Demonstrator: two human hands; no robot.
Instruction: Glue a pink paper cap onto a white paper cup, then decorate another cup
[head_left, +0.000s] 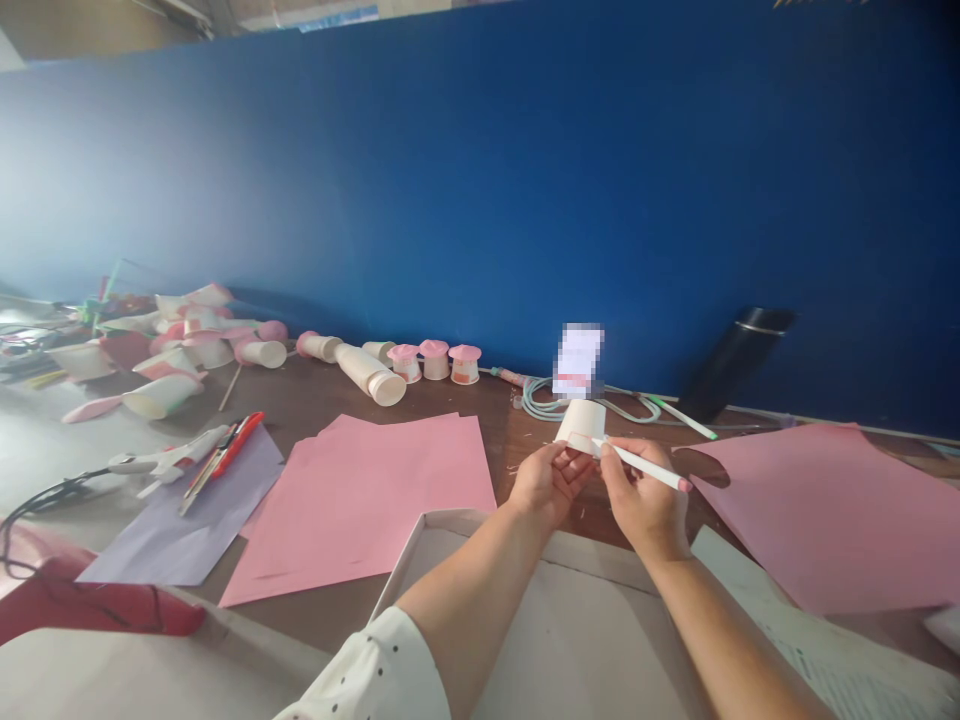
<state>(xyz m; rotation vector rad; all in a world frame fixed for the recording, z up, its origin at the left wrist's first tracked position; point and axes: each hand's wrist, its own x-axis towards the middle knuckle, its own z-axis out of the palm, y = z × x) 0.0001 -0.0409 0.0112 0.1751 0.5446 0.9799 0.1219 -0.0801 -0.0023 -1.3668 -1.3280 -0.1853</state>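
Note:
A white paper cup (582,420), upside down with its narrow end up, is held in my left hand (546,482) by its wide rim. Pinched between the fingers of my right hand (651,500) is a white marker pen (646,466) with a pink end, its tip against the side of the cup. Faint pink lines show on the cup near the pen tip. Behind the cup stands a blurred-out phone screen (577,358). To the left, several small cups with pink paper roofs (465,364) stand in a row by the blue partition.
Pink paper sheets (382,490) lie left, more pink paper (825,510) right. A red cutter knife (223,455) and a glue gun (176,460) rest on lilac paper (180,535). An open white box (592,620) is under my forearms. A black bottle (731,365) leans at the back.

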